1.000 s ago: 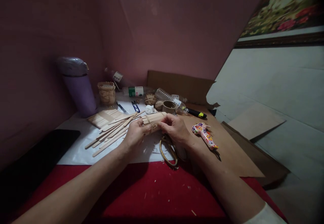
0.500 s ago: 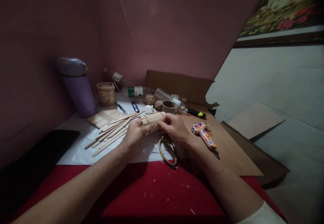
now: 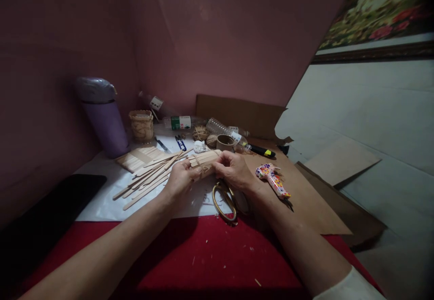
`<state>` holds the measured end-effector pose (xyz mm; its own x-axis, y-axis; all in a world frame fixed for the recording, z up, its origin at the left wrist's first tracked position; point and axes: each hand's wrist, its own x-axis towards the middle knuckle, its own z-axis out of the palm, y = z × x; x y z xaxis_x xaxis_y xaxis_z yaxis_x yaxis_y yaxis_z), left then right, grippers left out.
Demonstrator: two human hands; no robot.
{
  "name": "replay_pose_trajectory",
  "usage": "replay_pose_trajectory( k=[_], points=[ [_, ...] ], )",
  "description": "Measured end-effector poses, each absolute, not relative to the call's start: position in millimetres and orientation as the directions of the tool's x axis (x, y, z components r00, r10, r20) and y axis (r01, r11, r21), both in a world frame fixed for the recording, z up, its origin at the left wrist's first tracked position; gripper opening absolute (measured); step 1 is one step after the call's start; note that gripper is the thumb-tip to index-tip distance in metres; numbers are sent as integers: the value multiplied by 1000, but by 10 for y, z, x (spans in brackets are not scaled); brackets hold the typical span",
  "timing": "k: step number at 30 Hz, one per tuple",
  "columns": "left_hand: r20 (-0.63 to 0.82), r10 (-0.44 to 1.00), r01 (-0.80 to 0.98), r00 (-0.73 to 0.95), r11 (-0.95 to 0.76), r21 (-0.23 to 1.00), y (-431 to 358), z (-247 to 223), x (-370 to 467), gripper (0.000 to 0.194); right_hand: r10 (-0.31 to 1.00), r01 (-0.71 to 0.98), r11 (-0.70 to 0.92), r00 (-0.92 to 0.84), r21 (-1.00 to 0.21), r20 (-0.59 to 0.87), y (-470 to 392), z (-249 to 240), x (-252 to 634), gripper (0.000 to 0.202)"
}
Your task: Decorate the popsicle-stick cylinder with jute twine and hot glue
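Note:
Between my two hands is a piece made of pale craft sticks (image 3: 205,157) laid side by side, with brown twine (image 3: 199,161) across it. My left hand (image 3: 181,179) grips its left end, thumb on the near side. At the right end, my right hand (image 3: 232,169) pinches the near edge with thumb and fingers; whether it also holds the twine is too small to tell. Below my right hand lie the gold-coloured handles of a pair of scissors (image 3: 224,205), partly hidden by my wrist. Loose craft sticks (image 3: 149,185) are spread to the left of my left hand.
A floral glue gun (image 3: 273,180) lies on brown cardboard (image 3: 305,200) at right. Behind my hands are a tape roll (image 3: 225,143), twine balls (image 3: 200,133), plastic bottles (image 3: 181,122), blue snips (image 3: 181,142) and a black-yellow cutter (image 3: 262,151). A purple flask (image 3: 106,124) stands at left.

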<state>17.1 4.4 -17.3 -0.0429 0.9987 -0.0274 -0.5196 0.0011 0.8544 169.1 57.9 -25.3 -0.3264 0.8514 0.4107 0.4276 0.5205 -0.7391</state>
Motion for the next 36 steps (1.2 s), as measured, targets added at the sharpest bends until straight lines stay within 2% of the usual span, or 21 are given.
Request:
replay_pose_trajectory(
  k=[17, 29, 33, 36],
  points=[
    [-42, 998, -484, -40, 18, 875, 65, -148, 135, 24, 854, 478, 518, -333, -710, 398, 554, -225, 1681, 16],
    [12, 1000, -492, -13, -16, 871, 86, -241, 118, 31, 835, 469, 548, -352, -693, 422, 549, -238, 1687, 14],
    [-20, 999, -500, -38, -2, 866, 73, -203, 139, 29, 859, 449, 511, -296, -733, 417, 572, -266, 1673, 12],
    [-35, 999, -517, -33, 13, 856, 49, -164, 152, 26, 870, 365, 486, -287, -794, 401, 570, -268, 1671, 10]
  ],
)
